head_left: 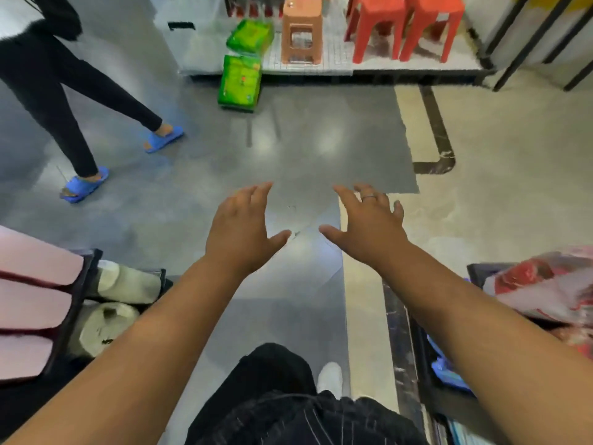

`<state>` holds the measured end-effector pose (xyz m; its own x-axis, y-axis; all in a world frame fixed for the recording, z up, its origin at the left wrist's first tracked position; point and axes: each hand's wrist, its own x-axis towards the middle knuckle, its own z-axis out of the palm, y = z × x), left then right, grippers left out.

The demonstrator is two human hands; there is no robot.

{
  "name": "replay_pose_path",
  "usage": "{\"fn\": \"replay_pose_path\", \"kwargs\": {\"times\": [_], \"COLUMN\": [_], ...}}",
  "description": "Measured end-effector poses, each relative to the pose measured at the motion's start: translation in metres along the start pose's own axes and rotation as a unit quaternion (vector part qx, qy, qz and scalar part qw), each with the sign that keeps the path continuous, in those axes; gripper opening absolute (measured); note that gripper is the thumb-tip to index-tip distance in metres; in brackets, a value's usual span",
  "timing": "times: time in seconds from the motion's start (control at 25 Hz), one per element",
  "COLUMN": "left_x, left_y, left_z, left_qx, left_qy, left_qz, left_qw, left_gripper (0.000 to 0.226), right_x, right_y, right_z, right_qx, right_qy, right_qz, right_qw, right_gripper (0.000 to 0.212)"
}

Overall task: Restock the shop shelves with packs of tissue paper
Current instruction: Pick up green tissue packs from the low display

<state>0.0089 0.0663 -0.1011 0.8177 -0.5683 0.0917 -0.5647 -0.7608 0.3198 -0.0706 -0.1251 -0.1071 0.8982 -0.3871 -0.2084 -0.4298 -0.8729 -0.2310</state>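
Two green packs of tissue paper lie far ahead. One green pack (240, 83) leans on the grey floor against the edge of a low white platform (401, 67); the other green pack (251, 36) rests tilted on that platform. My left hand (241, 231) and my right hand (369, 224) are stretched out side by side over the floor, palms down, fingers spread, holding nothing. Both hands are well short of the packs.
A person in black trousers and blue sandals (85, 184) walks at the left. On the platform stand a brown plastic stool (301, 30) and red stools (406, 25). Low shelves with pale rolls (106, 322) flank my left; red-and-white bagged goods (552, 284) lie at my right.
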Motion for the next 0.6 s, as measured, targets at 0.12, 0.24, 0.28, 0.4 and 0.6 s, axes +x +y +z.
{"fn": "replay_pose_path", "kwargs": {"times": [0.12, 0.24, 0.28, 0.4, 0.6], "left_x": [0.071, 0.152, 0.177, 0.270, 0.401], "left_y": [-0.022, -0.058, -0.069, -0.111, -0.172], "left_z": [0.001, 0.008, 0.009, 0.008, -0.011], "left_qx": [0.004, 0.017, 0.017, 0.020, 0.022], "left_qy": [0.002, -0.003, -0.005, -0.014, -0.032], "left_qz": [-0.026, -0.040, -0.043, -0.041, -0.047], "left_qw": [1.000, 0.999, 0.999, 0.999, 0.998], "left_gripper": [0.082, 0.083, 0.084, 0.084, 0.084], "right_x": [0.081, 0.168, 0.194, 0.293, 0.432], "right_y": [-0.011, -0.023, -0.028, -0.052, -0.093], "right_z": [-0.017, -0.024, -0.026, -0.035, -0.057], "right_qx": [-0.011, -0.029, -0.032, -0.028, -0.009], "right_qy": [-0.008, -0.015, -0.020, -0.028, -0.033], "right_qz": [-0.022, -0.034, -0.036, -0.029, -0.014], "right_qw": [1.000, 0.999, 0.999, 0.999, 0.999], "right_gripper": [0.075, 0.077, 0.078, 0.079, 0.080]}}
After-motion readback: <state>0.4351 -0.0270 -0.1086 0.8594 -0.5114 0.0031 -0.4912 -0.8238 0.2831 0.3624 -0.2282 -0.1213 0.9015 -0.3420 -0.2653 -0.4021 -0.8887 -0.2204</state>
